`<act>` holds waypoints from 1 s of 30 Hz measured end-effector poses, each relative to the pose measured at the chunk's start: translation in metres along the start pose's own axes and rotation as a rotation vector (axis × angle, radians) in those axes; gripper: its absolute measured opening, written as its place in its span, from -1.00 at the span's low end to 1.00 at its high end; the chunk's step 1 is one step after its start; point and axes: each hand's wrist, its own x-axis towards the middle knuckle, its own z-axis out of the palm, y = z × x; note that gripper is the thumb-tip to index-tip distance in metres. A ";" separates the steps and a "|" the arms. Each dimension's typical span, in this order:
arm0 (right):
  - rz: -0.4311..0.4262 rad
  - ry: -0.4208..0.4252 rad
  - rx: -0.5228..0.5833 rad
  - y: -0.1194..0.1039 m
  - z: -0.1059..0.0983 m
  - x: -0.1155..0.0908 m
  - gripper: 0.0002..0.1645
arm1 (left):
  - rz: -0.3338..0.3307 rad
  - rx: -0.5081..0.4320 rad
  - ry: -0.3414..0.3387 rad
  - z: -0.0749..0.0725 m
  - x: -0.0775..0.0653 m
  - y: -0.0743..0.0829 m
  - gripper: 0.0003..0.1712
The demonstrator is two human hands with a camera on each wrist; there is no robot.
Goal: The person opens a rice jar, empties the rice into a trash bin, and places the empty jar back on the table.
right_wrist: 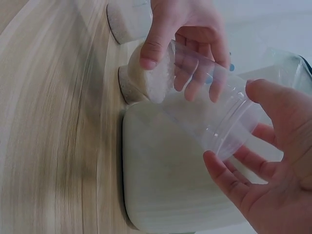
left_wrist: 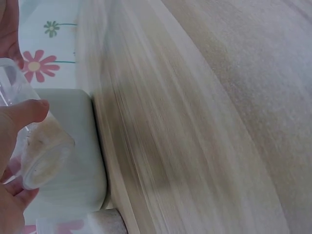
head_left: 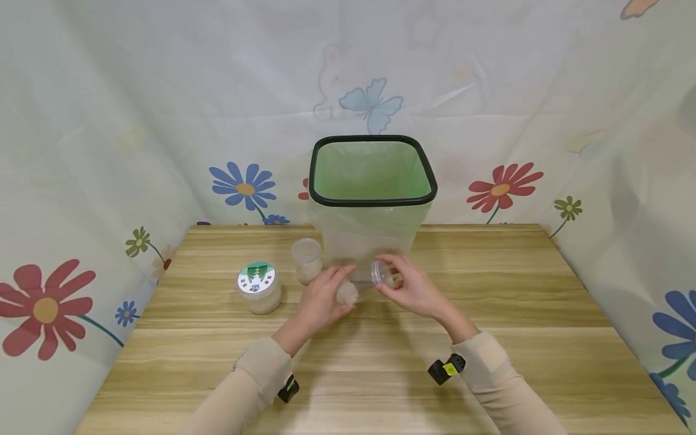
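A clear plastic jar (right_wrist: 195, 109) lies tilted on its side between my two hands. Pale, grainy contents (right_wrist: 158, 80) are gathered at its base end. My left hand (head_left: 323, 299) grips that base end, thumb on one side and fingers round the other. With thumb and fingertips, my right hand (head_left: 413, 289) pinches the ridged rim end (head_left: 382, 273). In the left wrist view the jar's round base (left_wrist: 48, 163) faces the camera, and only part of the right hand (left_wrist: 7, 31) shows.
Directly behind the hands stands a pale green bin (head_left: 372, 232) with a black rim. To the left are another clear jar (head_left: 307, 263) of pale contents and one with a green-and-white printed lid (head_left: 257, 279). A flowered curtain (head_left: 244, 115) surrounds the wooden table (head_left: 516, 290).
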 end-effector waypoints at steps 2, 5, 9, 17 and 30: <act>-0.013 -0.012 0.017 0.001 0.000 0.000 -0.36 | 0.002 -0.003 -0.001 0.000 -0.001 0.001 0.01; -0.030 -0.025 0.029 0.001 -0.001 -0.001 -0.34 | 0.001 -0.004 -0.003 -0.001 -0.002 0.002 0.02; -0.057 -0.031 0.023 0.001 -0.001 -0.001 -0.32 | -0.001 0.000 -0.002 0.000 -0.002 0.002 0.03; -0.095 -0.040 0.054 0.001 -0.001 -0.001 -0.31 | -0.003 0.016 -0.017 -0.002 -0.001 0.000 0.02; -0.159 -0.026 -0.002 -0.001 -0.002 -0.002 -0.27 | 0.008 0.006 -0.028 -0.004 0.001 -0.001 0.01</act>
